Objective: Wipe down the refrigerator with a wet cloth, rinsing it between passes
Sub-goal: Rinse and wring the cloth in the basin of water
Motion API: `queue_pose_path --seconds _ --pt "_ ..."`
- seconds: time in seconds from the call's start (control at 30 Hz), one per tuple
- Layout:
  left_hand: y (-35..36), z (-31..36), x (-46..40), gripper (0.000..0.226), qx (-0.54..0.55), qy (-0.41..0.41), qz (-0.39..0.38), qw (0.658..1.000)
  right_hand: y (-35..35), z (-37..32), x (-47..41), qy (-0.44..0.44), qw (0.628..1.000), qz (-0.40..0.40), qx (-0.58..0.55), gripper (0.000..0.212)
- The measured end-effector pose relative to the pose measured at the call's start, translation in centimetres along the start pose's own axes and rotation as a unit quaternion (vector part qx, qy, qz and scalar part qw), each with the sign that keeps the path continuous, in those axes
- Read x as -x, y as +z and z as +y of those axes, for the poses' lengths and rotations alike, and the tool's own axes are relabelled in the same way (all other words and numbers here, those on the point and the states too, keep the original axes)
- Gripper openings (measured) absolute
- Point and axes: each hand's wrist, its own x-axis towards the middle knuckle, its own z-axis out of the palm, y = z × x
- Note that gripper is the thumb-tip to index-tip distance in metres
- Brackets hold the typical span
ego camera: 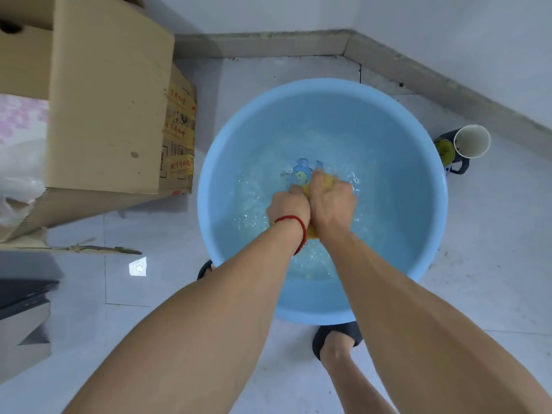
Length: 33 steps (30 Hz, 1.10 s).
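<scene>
Soft, even, cool light fills the room, with only faint shadows beneath the blue basin [322, 315] and the cardboard box [110, 94]. Small glints sparkle on the rippling water [254, 216]. Both hands are slightly motion-blurred. Wide-angle distortion bends the baseboard [268, 46] and stretches the forearms near the bottom edge.

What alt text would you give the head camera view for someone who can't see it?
Both hands, left hand and right hand, squeeze a yellow cloth in a water-filled blue basin on the floor. Cardboard boxes stand to its left.
</scene>
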Motion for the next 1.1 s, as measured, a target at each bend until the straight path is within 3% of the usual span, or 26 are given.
queue_pose_path --seconds 0.13,0.23,0.33,0.4,0.43,0.5,0.57,0.63,0.73,0.8,0.93,1.03,1.1 --pt "-1.3 0.2 2.4 0.050 0.041 0.015 -0.019 0.999 -1.8 -1.2 0.1 -0.052 0.986 -0.013 0.159 0.050" --pt "-3.6 0.5 5.0 0.037 0.069 0.068 -0.051 0.994 -4.4 -1.4 0.3 -0.144 0.938 -0.070 0.306 0.064" --pt "-5.8 1.7 7.7 0.034 0.019 0.157 -0.086 0.984 -7.9 -0.4 1.3 -0.198 0.926 -0.142 0.289 0.055" --pt "-6.9 2.8 9.7 0.037 -0.017 0.197 -0.127 0.972 -10.3 -0.3 2.5 -0.195 0.939 -0.118 0.256 0.042" --pt "-7.5 3.4 10.9 0.037 -0.038 0.212 -0.150 0.965 -11.8 -0.6 3.5 -0.233 0.935 -0.120 0.238 0.055" --pt "-8.5 4.3 13.2 0.035 -0.061 0.230 -0.179 0.955 -13.6 -1.4 5.7 -0.287 0.911 -0.204 0.216 0.096" --pt "-9.5 4.9 15.3 0.039 -0.052 0.225 -0.195 0.953 -13.8 -2.4 8.3 -0.298 0.892 -0.284 0.187 0.110" --pt "-10.5 5.1 17.1 0.041 -0.015 0.201 -0.215 0.956 -13.2 -3.4 10.2 -0.282 0.914 -0.265 0.125 0.092" --pt "-12.7 5.1 19.2 0.023 0.092 0.156 -0.213 0.960 -13.4 -5.8 11.3 -0.264 0.945 -0.175 0.080 0.035" --pt "-14.5 4.3 19.3 0.017 0.132 0.153 -0.196 0.959 -14.4 -7.2 11.6 -0.268 0.944 -0.162 0.101 0.033" --pt "-16.6 2.6 18.3 0.047 -0.040 0.230 -0.185 0.955 -17.3 -9.8 13.3 -0.254 0.937 -0.218 0.101 0.065" --pt "-15.4 2.2 18.6 0.046 -0.209 0.254 -0.227 0.917 -18.8 -11.4 14.1 -0.256 0.926 -0.255 0.108 0.064" --pt "-13.9 2.3 19.2 0.045 -0.272 0.279 -0.248 0.887 -19.3 -12.0 14.5 -0.213 0.926 -0.298 0.092 0.062"
